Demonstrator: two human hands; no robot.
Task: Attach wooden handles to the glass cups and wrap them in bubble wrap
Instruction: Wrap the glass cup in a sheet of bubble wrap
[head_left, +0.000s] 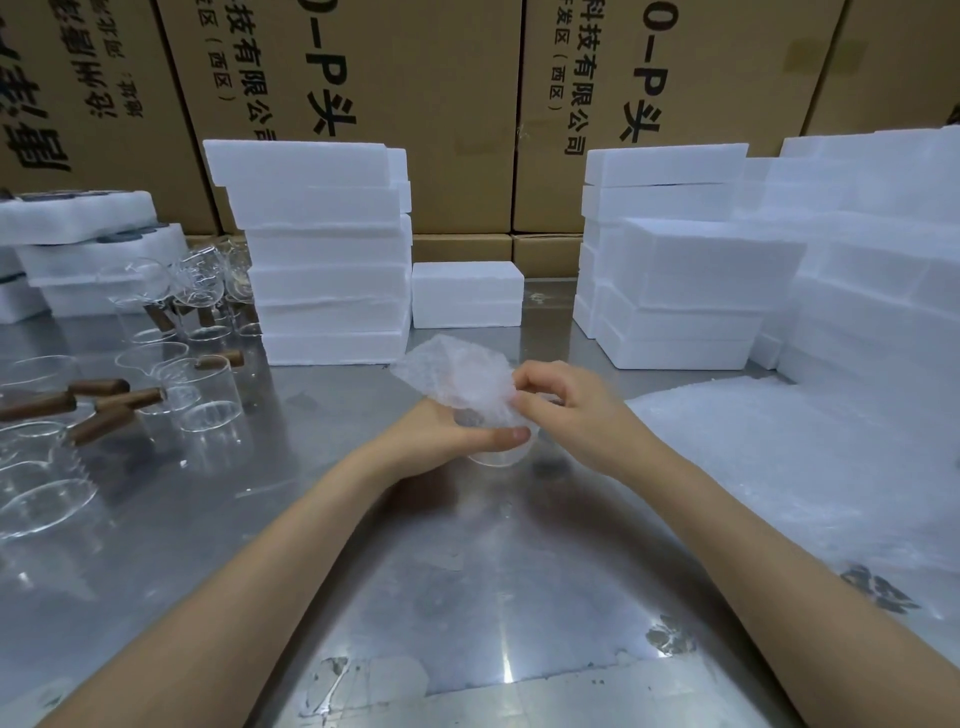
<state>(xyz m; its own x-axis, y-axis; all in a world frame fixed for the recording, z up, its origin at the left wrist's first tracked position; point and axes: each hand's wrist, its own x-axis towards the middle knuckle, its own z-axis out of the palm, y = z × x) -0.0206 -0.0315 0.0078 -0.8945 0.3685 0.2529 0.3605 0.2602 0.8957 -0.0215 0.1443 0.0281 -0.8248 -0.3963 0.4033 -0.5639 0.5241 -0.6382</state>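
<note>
Glass cup (500, 453), clear and largely hidden, sits on the steel table (467, 571) within our left hand (447, 434), thumb curled across its wall. Above that grip, our right hand (558, 400) pinches a crumpled bubble wrap sheet (457, 374) draped over the cup. Its handle appears covered; we cannot confirm.

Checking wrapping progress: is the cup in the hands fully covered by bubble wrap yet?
Not yet. The bubble wrap covers only the upper part; the glass cup's bare base shows below the left hand.
</note>
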